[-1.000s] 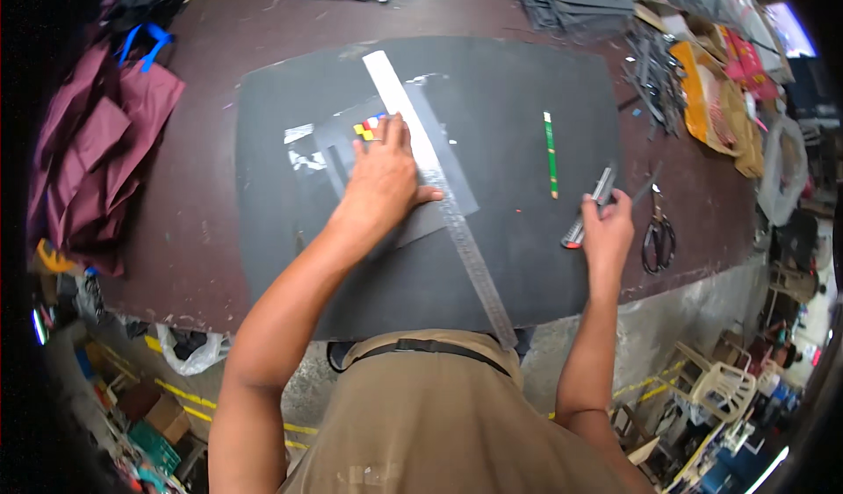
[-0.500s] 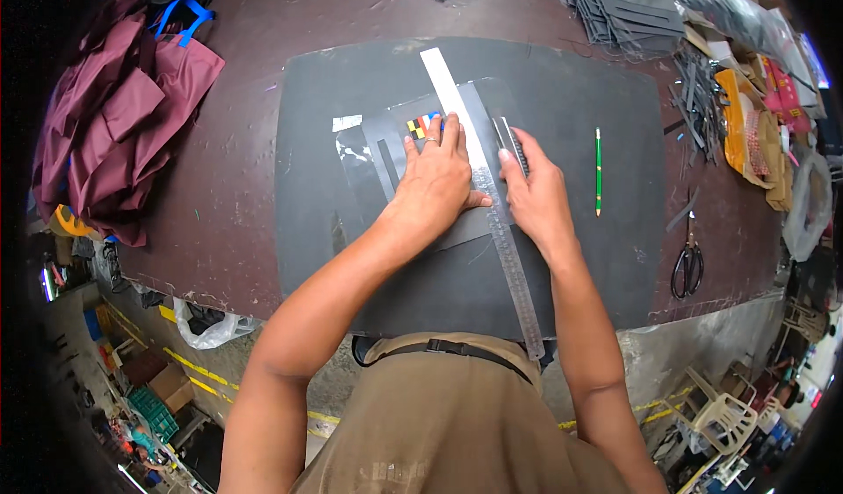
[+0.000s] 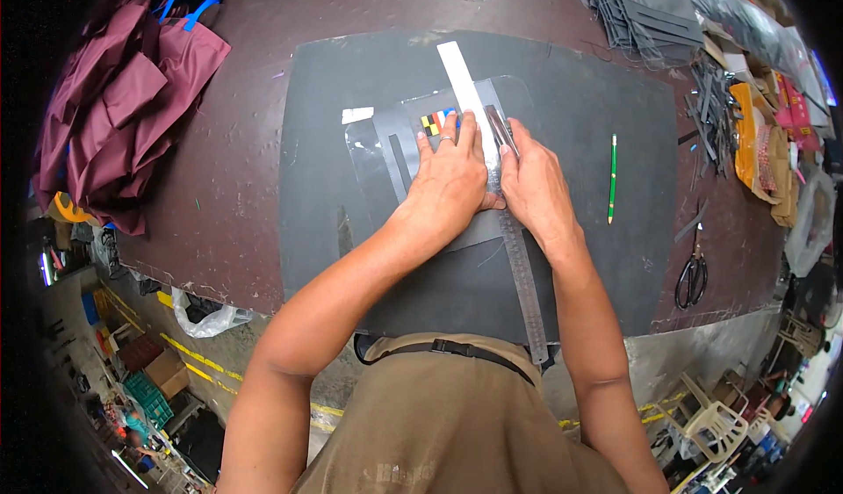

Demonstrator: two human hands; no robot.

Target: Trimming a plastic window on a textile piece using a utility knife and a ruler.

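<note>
Pressing down with fingers spread flat, our left hand pins a long flat steel ruler against a clear plastic sheet bearing a small multicoloured patch. Both lie on a large dark grey cutting mat that covers the middle of the brown bench.

Our right hand sits just beside the left, touching it, on the right side of the ruler. Its fingers are curled round a slim metal-handled knife held against the ruler's right edge. We cannot tell whether the blade tip touches the sheet.

The ruler runs slantwise from the far middle of the mat to its near edge, where its end overhangs slightly.

Other items noted:
- A green pencil lies on the mat's right part, well apart from the hands.
- Black-handled scissors rest near the bench's right near corner, off the mat.
- A heap of maroon fabric bags occupies the left far corner.
- A stack of dark grey cut panels stands at the far right edge.
</note>
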